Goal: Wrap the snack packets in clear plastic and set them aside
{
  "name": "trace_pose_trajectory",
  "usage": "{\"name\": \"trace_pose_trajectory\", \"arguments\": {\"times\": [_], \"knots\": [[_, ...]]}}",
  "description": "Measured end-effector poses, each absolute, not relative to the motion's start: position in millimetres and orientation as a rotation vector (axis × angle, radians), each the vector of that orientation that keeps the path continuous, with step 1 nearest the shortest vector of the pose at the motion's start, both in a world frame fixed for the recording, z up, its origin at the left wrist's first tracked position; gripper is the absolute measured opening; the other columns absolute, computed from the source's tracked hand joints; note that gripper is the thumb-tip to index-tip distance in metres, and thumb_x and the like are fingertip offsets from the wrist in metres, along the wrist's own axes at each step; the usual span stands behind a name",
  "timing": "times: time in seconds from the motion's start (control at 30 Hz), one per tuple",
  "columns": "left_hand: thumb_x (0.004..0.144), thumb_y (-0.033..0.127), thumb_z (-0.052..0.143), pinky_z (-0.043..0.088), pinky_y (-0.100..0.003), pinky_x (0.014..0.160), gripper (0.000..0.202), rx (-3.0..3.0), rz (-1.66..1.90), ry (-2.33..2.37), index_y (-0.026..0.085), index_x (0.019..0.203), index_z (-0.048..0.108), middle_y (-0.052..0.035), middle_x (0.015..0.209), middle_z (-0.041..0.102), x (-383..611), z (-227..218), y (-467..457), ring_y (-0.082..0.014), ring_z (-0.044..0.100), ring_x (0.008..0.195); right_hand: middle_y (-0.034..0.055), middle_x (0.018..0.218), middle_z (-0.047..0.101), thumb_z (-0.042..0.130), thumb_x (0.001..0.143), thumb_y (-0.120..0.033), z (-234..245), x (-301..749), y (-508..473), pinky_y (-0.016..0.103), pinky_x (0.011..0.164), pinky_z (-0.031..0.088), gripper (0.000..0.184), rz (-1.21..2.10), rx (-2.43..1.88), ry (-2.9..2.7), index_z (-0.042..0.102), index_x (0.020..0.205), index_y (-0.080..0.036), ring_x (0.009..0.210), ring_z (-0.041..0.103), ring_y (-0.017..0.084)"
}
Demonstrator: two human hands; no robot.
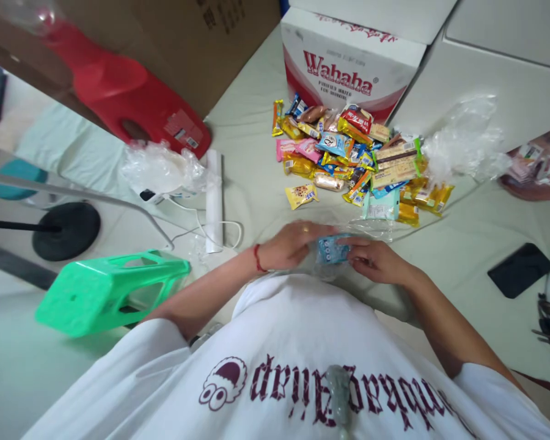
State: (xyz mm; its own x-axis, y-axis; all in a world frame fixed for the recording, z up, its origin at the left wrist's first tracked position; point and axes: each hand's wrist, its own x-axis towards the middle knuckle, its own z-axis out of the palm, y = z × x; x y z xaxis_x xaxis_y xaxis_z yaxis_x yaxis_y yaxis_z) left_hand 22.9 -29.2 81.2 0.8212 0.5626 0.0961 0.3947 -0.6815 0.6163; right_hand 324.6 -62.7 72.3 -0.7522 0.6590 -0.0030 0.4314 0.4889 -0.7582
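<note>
A small blue snack packet [333,250] with pale print lies at the table's near edge, within or under a clear plastic bag [371,228]. My left hand [294,244] is at the packet's left side, fingers bent, index finger reaching along the bag's upper edge. A red cord circles that wrist. On the packet's right side, my right hand [378,260] has its index finger laid over the packet and its other fingers curled in. Just beyond is a heap of wrapped snacks [337,146], with a yellow packet [301,195] a little apart from it.
A Wahaba-style printed white carton [343,73] stands behind the snacks. Crumpled clear plastic [467,140] and a black phone [519,270] lie to the right. On the left are a red bottle [132,91], a white roll [214,201], a cable and a green stool [110,290].
</note>
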Motion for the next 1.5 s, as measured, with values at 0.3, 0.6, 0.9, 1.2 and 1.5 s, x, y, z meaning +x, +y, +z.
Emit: {"name": "trace_pose_trajectory", "arguments": {"times": [0.3,0.6,0.9,1.2,1.5], "knots": [[0.079,0.017,0.059,0.040,-0.039,0.078,0.069,2.735,-0.042,0.367,0.029,0.146,0.057,-0.0102,0.112,0.073,50.2,95.4,-6.1,-0.0229,0.064,0.082,0.0053,0.090,0.073,0.054,0.096,-0.022,78.6,318.7,-65.5,0.031,0.073,0.050,0.017,1.045,-0.865,-2.551,0.070,0.091,-0.023,0.081,0.066,0.019],[0.076,0.009,0.058,0.036,-0.044,0.091,0.029,2.507,0.228,0.747,0.026,0.086,0.080,-0.0070,0.107,0.072,-32.8,44.8,-12.9,-0.0264,0.056,0.105,0.0013,0.075,0.065,0.055,0.100,-0.043,60.0,326.6,-54.7,0.026,0.059,0.039,0.030,1.266,-1.289,-2.082,0.071,0.091,-0.019,0.063,0.053,0.014],[0.069,0.011,0.053,0.044,-0.045,0.098,0.038,2.191,0.554,1.321,0.022,0.096,0.077,-0.0066,0.133,0.069,-75.8,32.5,-67.9,-0.0258,0.059,0.110,-0.0006,0.063,0.053,0.048,0.094,-0.059,32.9,323.3,-39.0,0.028,0.060,0.033,0.047,1.368,-1.615,-2.042,0.057,0.067,-0.021,0.062,0.047,0.015],[0.092,0.024,0.052,0.041,-0.041,0.090,0.042,2.667,0.869,0.911,0.028,0.132,0.065,-0.0068,0.124,0.075,-3.9,74.3,-89.6,-0.0234,0.061,0.103,0.0003,0.061,0.056,0.053,0.089,-0.053,38.8,313.3,-35.4,0.028,0.059,0.032,0.036,1.168,-1.805,-2.131,0.058,0.073,-0.022,0.060,0.050,0.017],[0.093,0.047,0.063,0.030,-0.044,0.091,0.047,2.494,0.193,0.942,0.020,0.131,0.069,-0.0122,0.099,0.077,6.7,54.9,-32.0,-0.0286,0.058,0.103,0.0032,0.079,0.071,0.055,0.089,-0.043,34.6,312.8,-35.6,0.028,0.066,0.042,0.033,1.341,-1.597,-2.026,0.076,0.099,-0.019,0.068,0.060,0.018]]}}
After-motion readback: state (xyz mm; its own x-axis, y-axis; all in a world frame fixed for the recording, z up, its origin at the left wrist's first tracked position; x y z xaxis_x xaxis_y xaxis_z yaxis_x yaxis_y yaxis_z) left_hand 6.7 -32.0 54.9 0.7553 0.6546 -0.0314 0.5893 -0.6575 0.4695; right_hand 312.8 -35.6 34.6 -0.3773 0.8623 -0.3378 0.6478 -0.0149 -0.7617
